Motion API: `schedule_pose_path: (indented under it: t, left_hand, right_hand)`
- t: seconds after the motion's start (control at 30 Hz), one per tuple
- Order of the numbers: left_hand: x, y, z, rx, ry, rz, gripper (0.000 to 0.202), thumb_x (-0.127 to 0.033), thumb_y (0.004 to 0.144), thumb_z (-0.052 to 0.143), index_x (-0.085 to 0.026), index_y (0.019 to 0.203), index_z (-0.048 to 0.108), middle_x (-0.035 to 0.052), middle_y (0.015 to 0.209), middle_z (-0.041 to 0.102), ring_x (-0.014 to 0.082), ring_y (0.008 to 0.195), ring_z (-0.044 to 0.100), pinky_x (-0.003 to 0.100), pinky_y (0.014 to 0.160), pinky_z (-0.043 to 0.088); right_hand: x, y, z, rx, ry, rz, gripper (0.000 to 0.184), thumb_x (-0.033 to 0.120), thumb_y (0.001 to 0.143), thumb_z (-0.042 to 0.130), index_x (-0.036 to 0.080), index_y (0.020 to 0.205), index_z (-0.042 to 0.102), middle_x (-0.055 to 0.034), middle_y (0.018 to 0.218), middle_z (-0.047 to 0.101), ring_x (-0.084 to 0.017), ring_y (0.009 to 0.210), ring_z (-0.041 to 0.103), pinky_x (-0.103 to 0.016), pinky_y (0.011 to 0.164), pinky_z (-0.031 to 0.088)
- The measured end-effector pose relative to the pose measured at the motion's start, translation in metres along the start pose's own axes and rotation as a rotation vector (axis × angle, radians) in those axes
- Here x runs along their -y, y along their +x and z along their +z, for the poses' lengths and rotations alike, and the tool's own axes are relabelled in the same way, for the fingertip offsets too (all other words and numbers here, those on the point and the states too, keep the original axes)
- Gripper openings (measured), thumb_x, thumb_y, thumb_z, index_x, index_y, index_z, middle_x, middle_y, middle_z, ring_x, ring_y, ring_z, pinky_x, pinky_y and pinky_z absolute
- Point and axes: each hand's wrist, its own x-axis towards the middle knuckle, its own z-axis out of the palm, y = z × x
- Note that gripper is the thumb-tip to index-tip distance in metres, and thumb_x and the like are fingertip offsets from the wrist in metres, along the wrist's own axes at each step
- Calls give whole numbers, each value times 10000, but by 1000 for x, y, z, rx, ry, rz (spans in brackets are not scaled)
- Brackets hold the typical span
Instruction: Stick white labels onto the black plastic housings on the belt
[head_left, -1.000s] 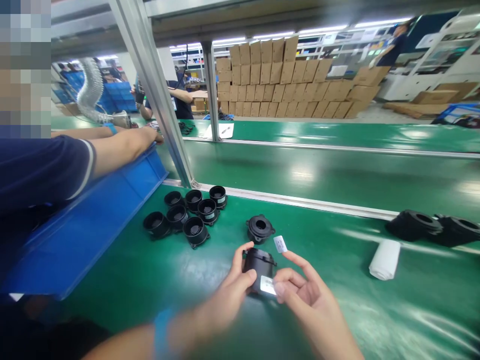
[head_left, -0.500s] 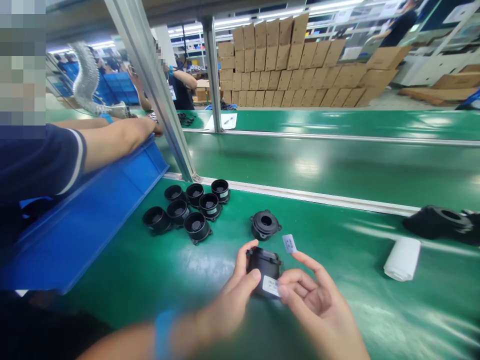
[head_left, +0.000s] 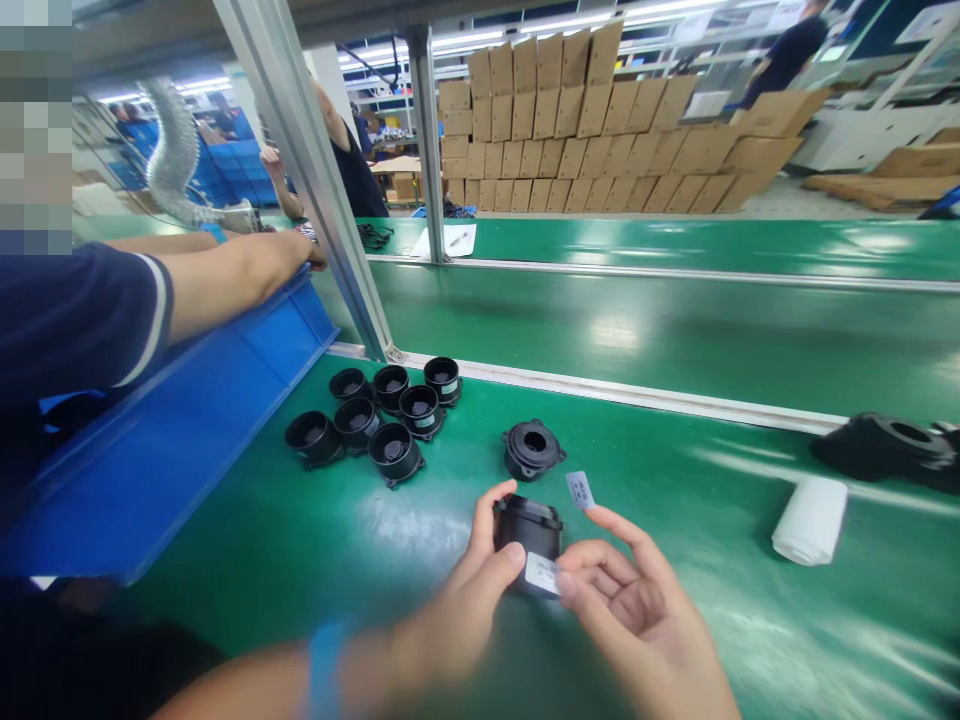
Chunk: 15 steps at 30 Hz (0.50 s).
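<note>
My left hand (head_left: 469,590) grips a black round plastic housing (head_left: 529,535) between thumb and fingers, just above the green mat. My right hand (head_left: 637,615) presses a small white label (head_left: 541,574) onto the housing's side with its thumb. A second small label (head_left: 580,490) sticks to the tip of my right forefinger. Just beyond lies one more black housing with a flange (head_left: 532,450). A cluster of several black cup-shaped housings (head_left: 375,425) stands to the left of it.
A blue plastic bin (head_left: 172,440) lies at the left, with a co-worker's arm (head_left: 217,285) resting on its rim. A white roll (head_left: 810,520) and larger black parts (head_left: 889,450) lie at the right. A metal post (head_left: 315,190) rises behind the cups. Stacked cardboard boxes (head_left: 585,130) stand far back.
The view has shifted slightly. My hands keep hold of the housing, and my right thumb has stayed pressed on the label.
</note>
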Motion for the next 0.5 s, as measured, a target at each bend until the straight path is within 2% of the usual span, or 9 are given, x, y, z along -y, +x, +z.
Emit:
schedule_pose_path:
  t: [0.5]
  left_hand:
    - [-3,-3,1,-3,90,-7,567,-363,993,429,-331,1511,202,88,1426,418,260,1245,447,454,1127,277]
  right_hand:
    - [-1,-2,1,-7,-21,-16,590,419,779,835,281,1231,482,-6,822,664,-155,744,622,-260,702,505]
